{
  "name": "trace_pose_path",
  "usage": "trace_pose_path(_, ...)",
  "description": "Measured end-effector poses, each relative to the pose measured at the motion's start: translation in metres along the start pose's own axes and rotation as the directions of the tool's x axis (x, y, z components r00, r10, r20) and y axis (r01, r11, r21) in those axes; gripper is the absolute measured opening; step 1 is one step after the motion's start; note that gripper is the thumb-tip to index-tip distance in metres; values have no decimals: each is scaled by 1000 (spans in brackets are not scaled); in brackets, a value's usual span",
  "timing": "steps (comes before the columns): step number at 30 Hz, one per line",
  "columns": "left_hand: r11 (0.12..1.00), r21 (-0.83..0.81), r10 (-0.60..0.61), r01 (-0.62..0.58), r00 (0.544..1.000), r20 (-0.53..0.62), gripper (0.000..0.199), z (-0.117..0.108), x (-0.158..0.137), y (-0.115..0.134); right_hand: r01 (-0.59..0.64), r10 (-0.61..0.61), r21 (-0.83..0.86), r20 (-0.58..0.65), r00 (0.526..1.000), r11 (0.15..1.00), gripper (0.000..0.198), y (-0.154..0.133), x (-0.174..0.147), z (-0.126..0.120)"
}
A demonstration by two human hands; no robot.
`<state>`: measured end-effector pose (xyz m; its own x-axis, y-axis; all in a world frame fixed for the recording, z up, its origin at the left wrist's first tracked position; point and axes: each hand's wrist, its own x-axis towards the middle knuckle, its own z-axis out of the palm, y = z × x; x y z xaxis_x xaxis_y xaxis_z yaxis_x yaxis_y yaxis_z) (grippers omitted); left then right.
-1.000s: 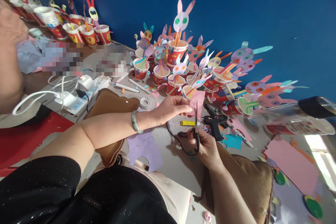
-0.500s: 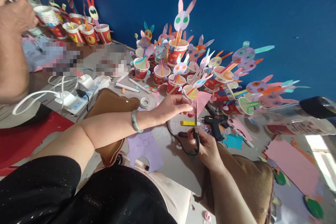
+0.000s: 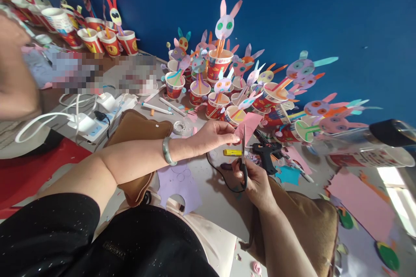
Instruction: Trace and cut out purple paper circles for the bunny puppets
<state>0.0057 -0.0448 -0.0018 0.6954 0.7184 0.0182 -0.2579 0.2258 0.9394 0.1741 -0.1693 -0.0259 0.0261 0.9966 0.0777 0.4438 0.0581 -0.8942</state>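
Observation:
Between the thumb and fingers of my left hand [image 3: 219, 135] is the edge of a pink piece of paper [image 3: 251, 124]. My right hand [image 3: 251, 179] is closed around the handles of a pair of scissors [image 3: 243, 156], whose blades point up and lie against the paper beside my left fingertips. Just behind the blades lies a black glue gun [image 3: 267, 152]. A yellow glue stick-like tube [image 3: 232, 152] rests left of the scissors. Below my left wrist is a purple sheet [image 3: 182, 186] with round cut-outs.
Paper cups with paper rabbit heads [image 3: 225, 26] crowd the back along the blue wall. A clear bottle [image 3: 351, 140] stands at the right. A power strip [image 3: 120, 110] with cables is at the left, near another person's arm [image 3: 16, 69]. Brown cushions [image 3: 302, 216] lie under my forearms.
The pink paper has shifted slightly in my left fingers against the scissor blades, and my left hand has moved a little. At the far left, the other person's arm has dropped lower.

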Motion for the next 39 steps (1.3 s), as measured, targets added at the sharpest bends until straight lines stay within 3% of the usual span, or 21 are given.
trace_pose_path(6, 999, 51, -8, 9, 1000, -13, 9, 0, 0, 3, -12, 12, -1, 22, 1000, 1000, 52, 0, 0, 0)
trace_pose_path(16, 989, 134, -58, 64, 997, -46, 12, 3, -4, 7, -25, 25, 18, 38, 999, 1000, 48, 0, 0, 0)
trace_pose_path(39, 992, 119, -44, 47, 999, -24, 14, 3, -6, 9, -56, 56, 8, 29, 998, 998, 57, -2, -1, -2)
